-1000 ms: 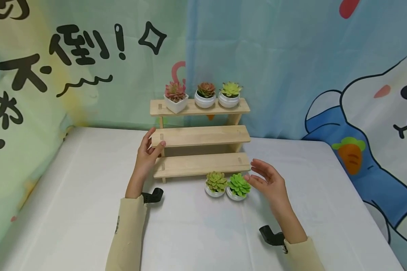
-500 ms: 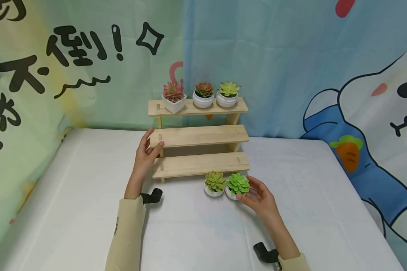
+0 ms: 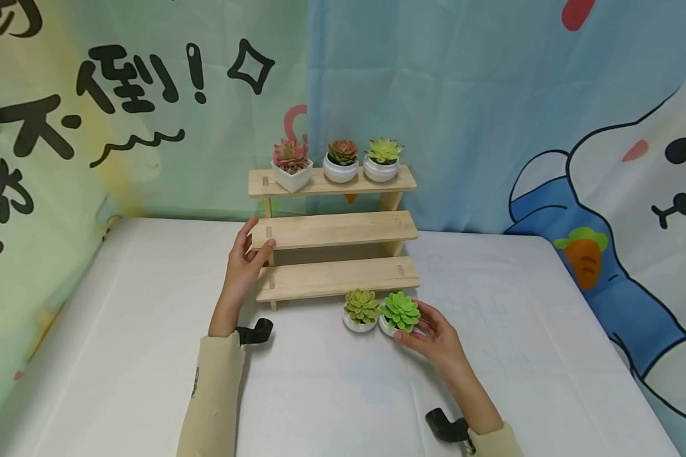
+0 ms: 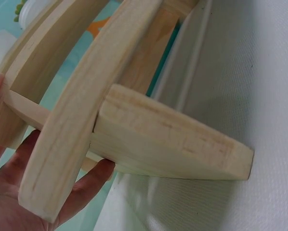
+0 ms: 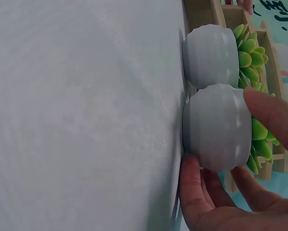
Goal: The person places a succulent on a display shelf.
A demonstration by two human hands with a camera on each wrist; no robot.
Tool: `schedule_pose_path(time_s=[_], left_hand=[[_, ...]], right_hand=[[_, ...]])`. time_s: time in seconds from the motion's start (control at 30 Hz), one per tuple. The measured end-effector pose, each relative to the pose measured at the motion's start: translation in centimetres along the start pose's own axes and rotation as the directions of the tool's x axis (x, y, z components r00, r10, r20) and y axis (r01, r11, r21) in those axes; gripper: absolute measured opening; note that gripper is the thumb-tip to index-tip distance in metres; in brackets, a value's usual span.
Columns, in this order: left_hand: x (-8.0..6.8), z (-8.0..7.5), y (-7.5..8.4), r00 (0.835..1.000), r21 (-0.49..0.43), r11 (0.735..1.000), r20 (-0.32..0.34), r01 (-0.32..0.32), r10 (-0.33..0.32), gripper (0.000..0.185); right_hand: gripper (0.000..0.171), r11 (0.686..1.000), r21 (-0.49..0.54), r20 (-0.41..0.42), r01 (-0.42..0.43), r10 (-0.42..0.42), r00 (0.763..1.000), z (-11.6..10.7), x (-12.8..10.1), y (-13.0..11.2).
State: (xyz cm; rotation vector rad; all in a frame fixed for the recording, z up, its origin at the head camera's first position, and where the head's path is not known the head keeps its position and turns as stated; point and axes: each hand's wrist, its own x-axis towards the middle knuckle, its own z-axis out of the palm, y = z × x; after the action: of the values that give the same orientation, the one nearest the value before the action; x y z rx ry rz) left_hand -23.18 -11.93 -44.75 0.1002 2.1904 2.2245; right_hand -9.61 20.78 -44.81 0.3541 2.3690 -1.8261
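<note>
A three-tier wooden plant stand (image 3: 337, 230) stands at the middle of the table. My left hand (image 3: 244, 259) holds the left end of its middle shelf, thumb over the front corner; in the left wrist view the fingers reach under and behind the wood. In front of the lowest shelf sits a bright green potted succulent (image 3: 400, 310). My right hand (image 3: 434, 339) grips its ribbed white pot (image 5: 216, 127), thumb near the rim and fingers round the other side. The pot is on the cloth, close beside a second potted succulent (image 3: 361, 308) with yellow-green leaves.
On the top shelf stand a pink succulent (image 3: 291, 166), a reddish-brown one (image 3: 341, 161) and a light yellow-green one (image 3: 382, 160), all in white pots. White cloth (image 3: 320, 381) covers the table. A printed curtain (image 3: 434, 95) hangs behind.
My right hand has come down and left from beside the bright green succulent and its fingers have closed round the pot. The left hand keeps its place on the stand.
</note>
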Motion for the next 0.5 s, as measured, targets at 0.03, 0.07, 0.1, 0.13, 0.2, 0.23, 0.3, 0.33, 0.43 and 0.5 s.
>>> schedule_pose_path(time_s=[0.03, 0.07, 0.1, 0.13, 0.2, 0.23, 0.3, 0.33, 0.43, 0.5], left_hand=[[0.00, -0.02, -0.01, 1.000, -0.002, 1.000, 0.002, 0.000, 0.000, 0.066], [0.00, -0.03, -0.02, 1.000, -0.003, 1.000, 0.002, -0.001, 0.001, 0.066], [-0.01, -0.03, -0.04, 1.000, -0.006, 1.000, 0.001, -0.003, 0.003, 0.066], [0.02, -0.03, 0.01, 1.000, -0.005, 1.000, 0.002, -0.006, 0.006, 0.066], [0.02, -0.01, 0.03, 1.000, -0.006, 1.000, 0.002, -0.004, 0.004, 0.065], [0.02, 0.01, 0.02, 1.000, -0.008, 1.000, 0.004, -0.003, 0.003, 0.065], [-0.01, 0.07, -0.01, 1.000, -0.012, 1.000, 0.008, 0.002, -0.002, 0.065], [-0.03, 0.09, -0.03, 1.000, -0.011, 1.000, 0.012, 0.006, -0.005, 0.065], [-0.02, 0.12, -0.06, 1.000, -0.016, 1.000, 0.011, 0.008, -0.008, 0.065], [0.05, 0.08, -0.02, 1.000, -0.013, 1.000, 0.007, 0.005, -0.005, 0.065]], right_hand=[[0.073, 1.000, -0.006, 0.001, 0.001, -0.001, 1.000, 0.00, 0.07, 0.04], [0.073, 1.000, -0.012, 0.000, 0.002, -0.002, 1.000, 0.02, 0.14, 0.07], [0.073, 1.000, -0.018, -0.002, 0.002, -0.002, 1.000, 0.04, 0.21, 0.10], [0.073, 1.000, -0.024, -0.004, 0.000, -0.001, 1.000, 0.07, 0.31, 0.09], [0.073, 0.999, -0.038, -0.010, -0.010, 0.009, 1.000, 0.15, 0.45, 0.09], [0.072, 0.999, -0.043, -0.014, -0.018, 0.017, 1.000, 0.20, 0.48, 0.09], [0.071, 0.998, -0.049, -0.021, -0.031, 0.030, 0.999, 0.30, 0.51, 0.10], [0.071, 0.998, -0.053, -0.024, -0.035, 0.034, 0.999, 0.34, 0.51, 0.11], [0.069, 0.998, -0.056, -0.027, -0.027, 0.025, 0.999, 0.45, 0.49, 0.06], [0.069, 0.998, -0.056, -0.028, -0.018, 0.017, 0.999, 0.50, 0.55, -0.04]])
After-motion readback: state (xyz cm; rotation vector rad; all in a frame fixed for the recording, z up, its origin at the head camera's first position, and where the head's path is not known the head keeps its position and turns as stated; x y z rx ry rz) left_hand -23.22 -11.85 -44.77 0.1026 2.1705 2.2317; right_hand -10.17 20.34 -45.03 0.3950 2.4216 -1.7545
